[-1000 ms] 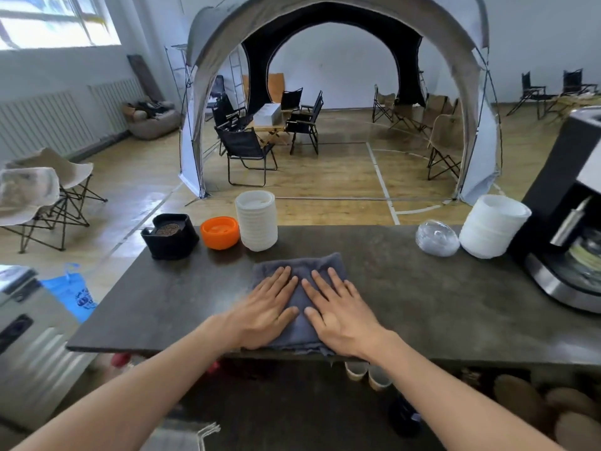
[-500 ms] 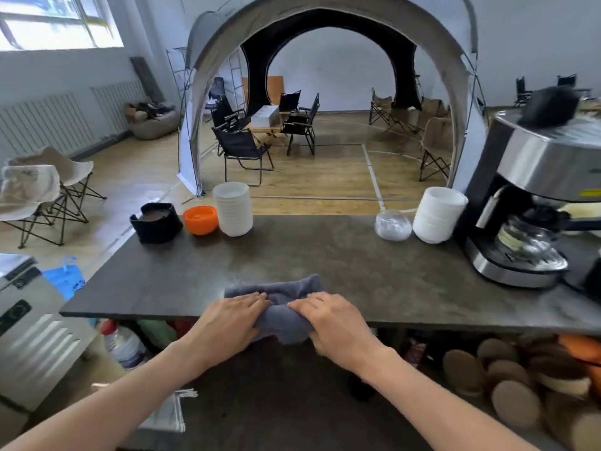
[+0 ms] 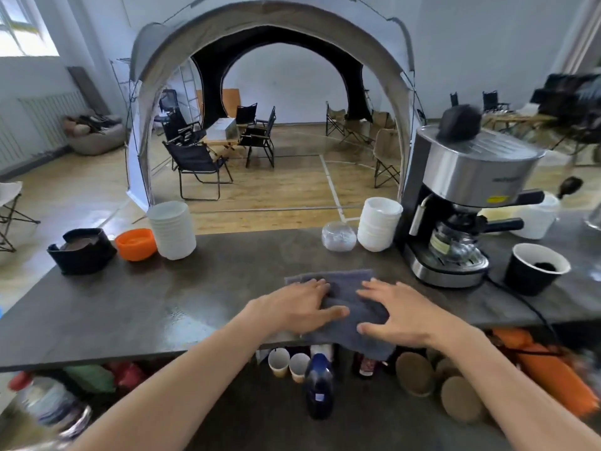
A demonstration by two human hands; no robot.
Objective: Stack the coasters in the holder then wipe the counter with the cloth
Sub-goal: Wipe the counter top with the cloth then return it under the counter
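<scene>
Cloth (image 3: 349, 307): grey, soft, rumpled, spread at the counter's (image 3: 208, 288) near edge, its near hem hanging over that edge. Long axis runs roughly near-to-far. Left hand (image 3: 297, 309) presses its left part, right hand (image 3: 398, 315) its right part; fingers of both lie nearly straight and spread, palms down, nothing clutched. Both hands equally close. Unwiped surface extends left toward the holder (image 3: 81, 250) at the far left corner and right toward the coffee machine (image 3: 458, 203), which stands close by; judgement: leftward sweep has more room.
</scene>
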